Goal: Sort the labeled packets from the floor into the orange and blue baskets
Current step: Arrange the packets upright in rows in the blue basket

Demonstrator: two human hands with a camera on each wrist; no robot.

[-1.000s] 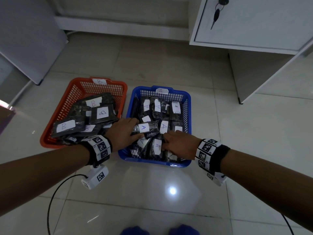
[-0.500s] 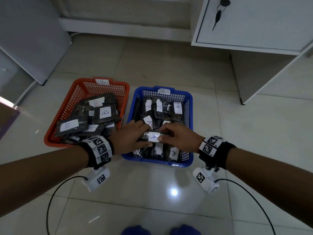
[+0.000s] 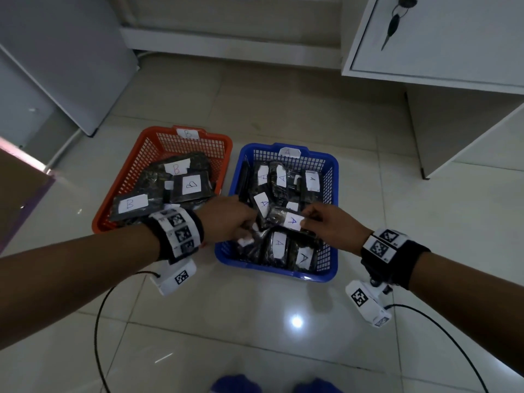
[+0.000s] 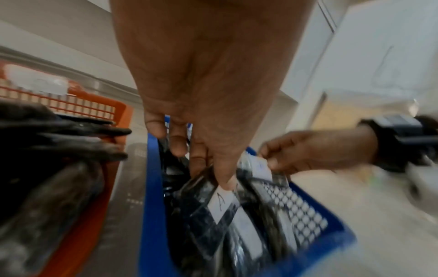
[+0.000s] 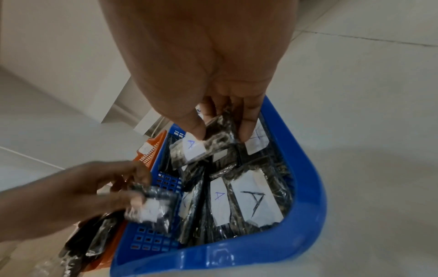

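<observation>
Hands (image 3: 226,219) (image 3: 331,226) hiding packets (image 3: 279,245) beneath, labels unreadable

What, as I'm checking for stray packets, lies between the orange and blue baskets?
Only a narrow strip of bare floor separates the orange basket and the blue basket; no packet shows on it. The left wrist view shows it best.

Head view looks steeply down; both close wrist views share the blue basket (image 3: 333,177).
</observation>
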